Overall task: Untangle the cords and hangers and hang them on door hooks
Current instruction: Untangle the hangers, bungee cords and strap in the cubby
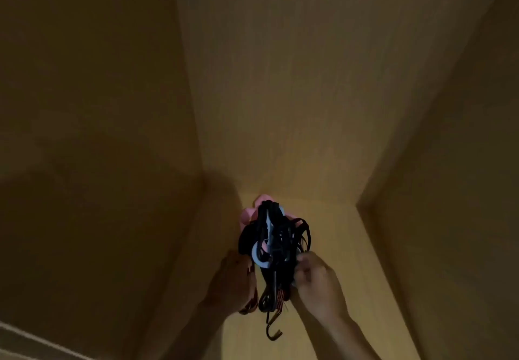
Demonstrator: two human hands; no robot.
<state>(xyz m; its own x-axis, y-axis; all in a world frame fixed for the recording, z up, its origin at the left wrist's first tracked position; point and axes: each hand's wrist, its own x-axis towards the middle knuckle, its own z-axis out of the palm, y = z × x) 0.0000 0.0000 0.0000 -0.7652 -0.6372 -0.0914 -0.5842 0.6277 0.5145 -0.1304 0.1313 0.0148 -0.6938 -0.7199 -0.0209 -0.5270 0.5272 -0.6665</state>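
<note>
**Position of the work**
- The tangle point(271, 243) is held in front of a wood-grain panel point(295, 107), low in the view and near its centre.
- It sits between both hands, raised and clear of any surface.
- The scene is dim, so fine detail inside the tangle cannot be resolved.

**Composition of the tangle**
- Black cords point(304, 230) form loops that project from the upper right side.
- A blue hanger point(259, 257) runs through the middle. Its curved hook faces the camera at the lower left.
- A pink hanger point(248, 213) shows at the top left, behind the black cords.
- A striped cord point(281, 295), red-orange and dark, hangs under the tangle, between the two wrists.
- A metal hook point(273, 333) dangles at the lowest point, open end up, free of both hands.

**Left hand**
- The left hand point(233, 281) is on the left side of the tangle, back toward the camera.
- Its fingers curl in against the bundle, grasping it.
- A reddish cord loop point(250, 302) emerges beside and below the palm.
- The fingertips are lost in shadow.

**Right hand**
- The right hand point(316, 284) is on the right side of the tangle.
- Its thumb and fingers are bent and pinch the tangle at its right edge, just below the black loops.

**Surroundings**
- Darker walls point(84, 107) flank the panel on both sides.
</note>
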